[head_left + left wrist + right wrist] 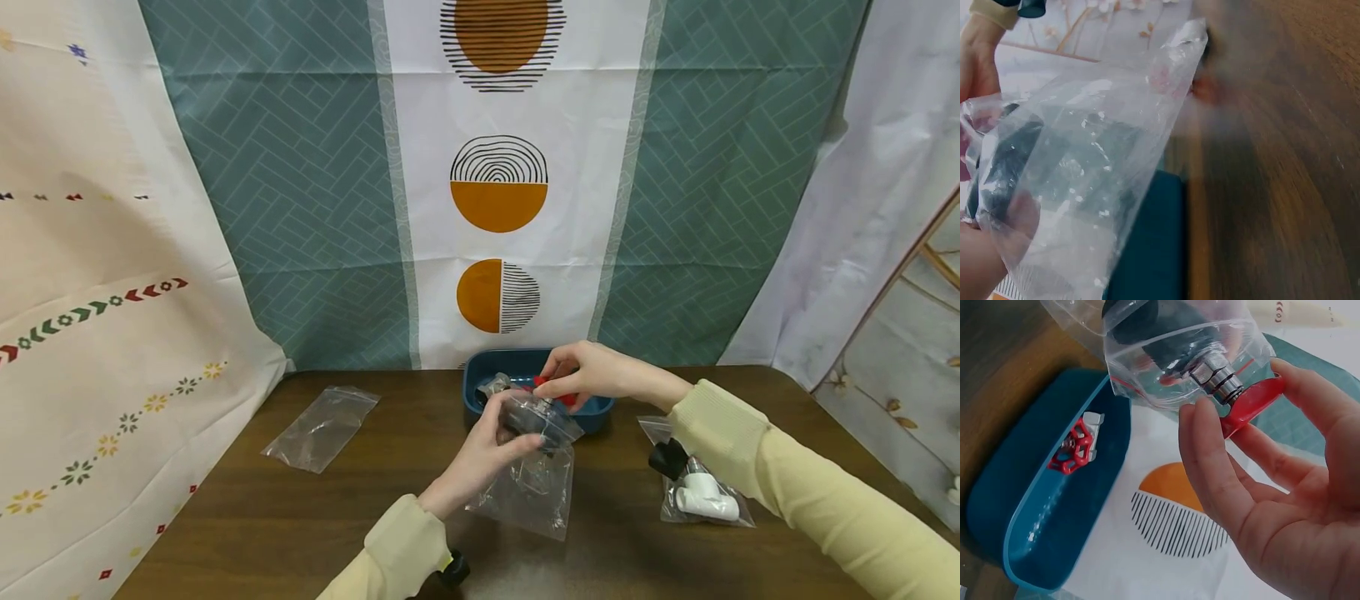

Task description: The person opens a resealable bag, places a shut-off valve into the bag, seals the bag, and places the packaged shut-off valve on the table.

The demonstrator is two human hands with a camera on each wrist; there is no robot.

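My left hand [480, 462] grips a clear zip bag [1091, 150] with a dark part inside, above the table in front of the blue bin [471, 387]. With its fingertips, my right hand [592, 372] pinches a red valve handle [1255, 403] on a chrome stem [1215, 378] at the bag's mouth. The stem's other end is within the bag, blurred by the plastic. Inside the bin, a second red-handled valve [1072, 449] lies against the wall. Another clear bag [525, 500] shows below my left hand.
On the left of the brown table [225, 508] lies a flat clear bag [322, 429]. To the right, a bag holds a white tee fitting [705, 498], with a black knob [667, 458] beside it. A patterned curtain [300, 167] hangs behind.
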